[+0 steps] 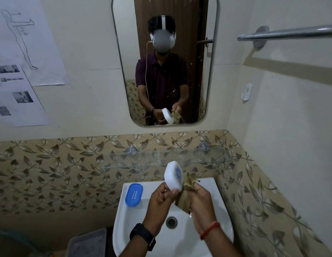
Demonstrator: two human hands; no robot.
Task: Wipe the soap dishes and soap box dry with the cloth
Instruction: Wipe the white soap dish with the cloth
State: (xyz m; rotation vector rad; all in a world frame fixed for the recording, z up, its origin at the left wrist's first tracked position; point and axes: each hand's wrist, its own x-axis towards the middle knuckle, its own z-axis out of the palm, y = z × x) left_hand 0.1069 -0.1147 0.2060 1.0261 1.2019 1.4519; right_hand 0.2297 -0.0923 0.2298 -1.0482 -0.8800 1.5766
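Note:
My left hand [160, 200] grips a white soap box [173, 176] by its lower end and holds it upright over the white sink [221, 206]. My right hand [201, 203] clutches a bunched tan cloth [187, 190] pressed against the box's right side. A blue soap dish [134, 194] lies on the sink's left rim, apart from both hands.
A glass shelf [161, 160] runs along the wall just above the sink. The sink drain [171, 222] is below my hands. A mirror [165, 60] hangs above, a metal towel bar [285, 33] at upper right, and a grey bin [87, 243] stands at lower left.

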